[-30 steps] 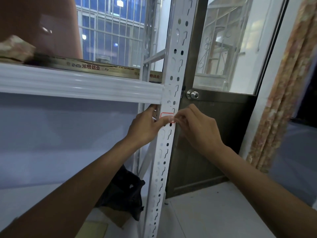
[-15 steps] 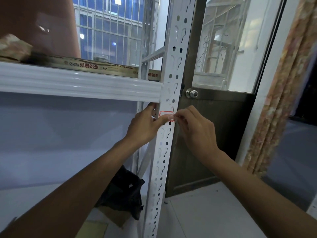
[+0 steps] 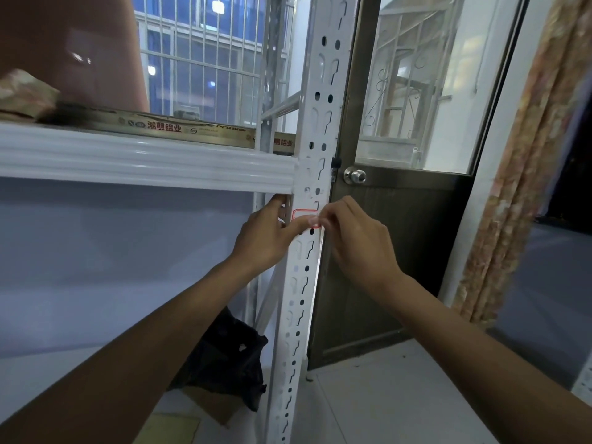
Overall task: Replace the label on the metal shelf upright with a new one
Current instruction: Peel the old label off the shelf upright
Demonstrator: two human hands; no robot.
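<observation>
One red-bordered white label (image 3: 303, 215) sits on the front face of the single white perforated upright (image 3: 299, 283), just under the end of the one shelf beam (image 3: 144, 161). The left hand (image 3: 267, 240) clasps the upright, thumb laid across the label's lower edge, fingers curled behind. The right hand (image 3: 355, 241) pinches the label's right edge with curled fingertips. One door knob (image 3: 355, 176) shows just beside the upright, and one black bag (image 3: 230, 357) lies near its foot.

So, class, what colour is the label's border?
Red, around a white label; the head view shows it.
</observation>
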